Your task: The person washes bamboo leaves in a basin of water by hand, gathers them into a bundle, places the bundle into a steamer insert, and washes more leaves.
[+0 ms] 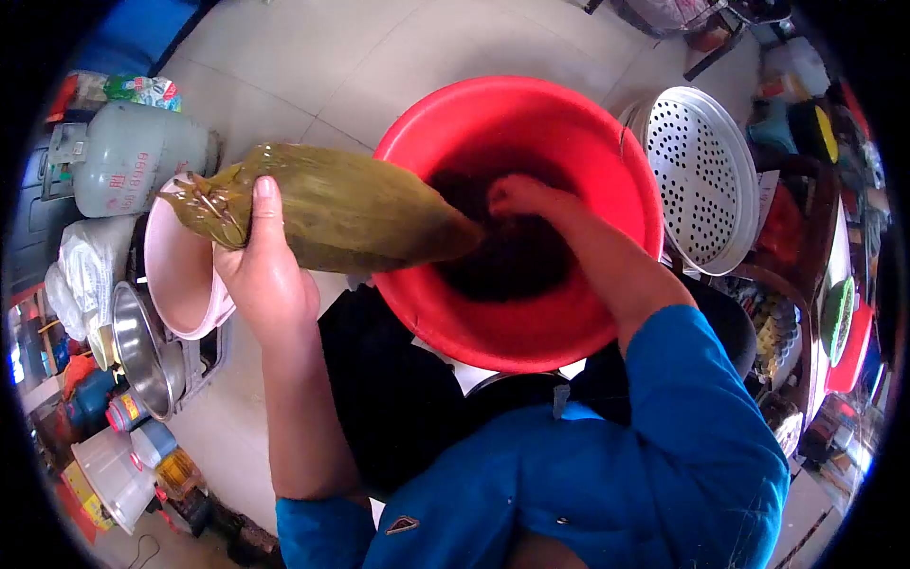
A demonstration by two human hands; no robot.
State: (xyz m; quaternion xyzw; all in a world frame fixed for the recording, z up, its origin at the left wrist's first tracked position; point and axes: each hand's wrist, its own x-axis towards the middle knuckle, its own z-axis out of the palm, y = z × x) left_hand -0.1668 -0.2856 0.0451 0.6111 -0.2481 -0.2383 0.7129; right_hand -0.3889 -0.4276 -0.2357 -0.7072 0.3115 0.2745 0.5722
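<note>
My left hand is closed around a bundle of broad olive-green leaves, thumb on top near their gathered, twisted end. The leaves look wet, and their pointed end reaches over the rim of a large red tub. Inside that tub lies a dark mass, too shadowed to identify. My right hand is down in the tub, just above or at the dark mass, with its fingers curled together. Whatever they hold, if anything, cannot be made out.
Left of me stand a grey gas cylinder, a pink bucket and a steel bowl. A perforated white steamer tray leans right of the tub. Tiled floor stretches ahead.
</note>
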